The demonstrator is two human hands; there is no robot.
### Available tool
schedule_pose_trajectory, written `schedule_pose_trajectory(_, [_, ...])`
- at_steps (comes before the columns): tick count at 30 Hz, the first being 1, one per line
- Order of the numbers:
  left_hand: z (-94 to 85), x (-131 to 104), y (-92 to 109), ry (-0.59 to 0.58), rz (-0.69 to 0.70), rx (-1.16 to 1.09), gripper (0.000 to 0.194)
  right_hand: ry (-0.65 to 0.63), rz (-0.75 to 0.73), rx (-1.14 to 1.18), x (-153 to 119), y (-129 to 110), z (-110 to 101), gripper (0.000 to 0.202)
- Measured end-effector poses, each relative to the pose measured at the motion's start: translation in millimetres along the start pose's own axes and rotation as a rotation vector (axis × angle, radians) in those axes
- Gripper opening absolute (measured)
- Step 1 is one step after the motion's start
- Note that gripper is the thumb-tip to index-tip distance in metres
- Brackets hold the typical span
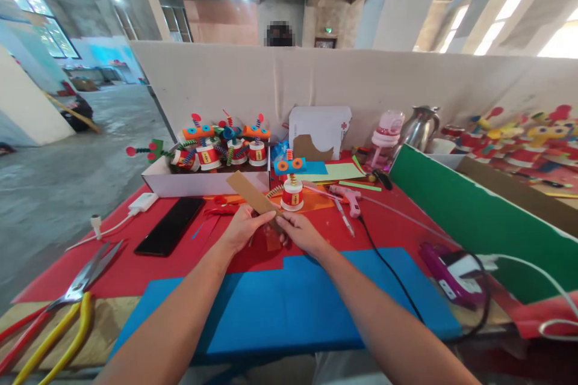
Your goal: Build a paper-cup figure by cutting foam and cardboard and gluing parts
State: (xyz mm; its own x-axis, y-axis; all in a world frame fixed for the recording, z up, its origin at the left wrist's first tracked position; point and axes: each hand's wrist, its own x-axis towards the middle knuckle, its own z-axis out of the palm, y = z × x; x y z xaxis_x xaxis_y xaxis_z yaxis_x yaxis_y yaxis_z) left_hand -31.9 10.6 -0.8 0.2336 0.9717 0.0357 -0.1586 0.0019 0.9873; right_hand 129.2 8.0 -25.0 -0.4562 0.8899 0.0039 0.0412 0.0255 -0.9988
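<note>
Between my two hands is a strip of brown cardboard, slanting up to the left. My left hand grips its middle, thumb on top. The fingers of my right hand close on its lower right end and partly hide it. Just behind stands a paper-cup figure with a red band, a blue roll for a head, orange ring eyes and a spring-like arm. Red scissors lie left of it, partly covered. A pink glue gun and a white pen rest to its right.
Several similar figures fill a white box at the back left. A black phone and large shears lie left. A green-sided box, a purple power strip and cords occupy the right. A white partition stands behind.
</note>
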Motion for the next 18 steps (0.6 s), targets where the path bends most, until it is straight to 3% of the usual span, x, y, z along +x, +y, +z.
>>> schedule_pose_trajectory(7, [-1.2, 1.7, 4.4, 0.109, 0.053, 0.077, 0.026, 0.053, 0.063, -0.035, -2.1, -6.0, 4.3, 0.030])
schedule_pose_trajectory(12, [1.5, 5.4, -1.3, 0.220, 0.094, 0.293, 0.018, 0.083, 0.119, -0.015, 0.2, -4.4, 6.9, 0.031])
schedule_pose_trajectory(15, [1.4, 4.8, -2.5, 0.215, 0.071, 0.380, 0.023, 0.044, 0.162, 0.047, 0.3, -3.8, 4.7, 0.027])
schedule_pose_trajectory(18, [-0.3, 2.4, 0.0, 0.160, 0.045, 0.289, 0.023, 0.005, 0.156, 0.096, -1.8, -6.8, 3.6, 0.021])
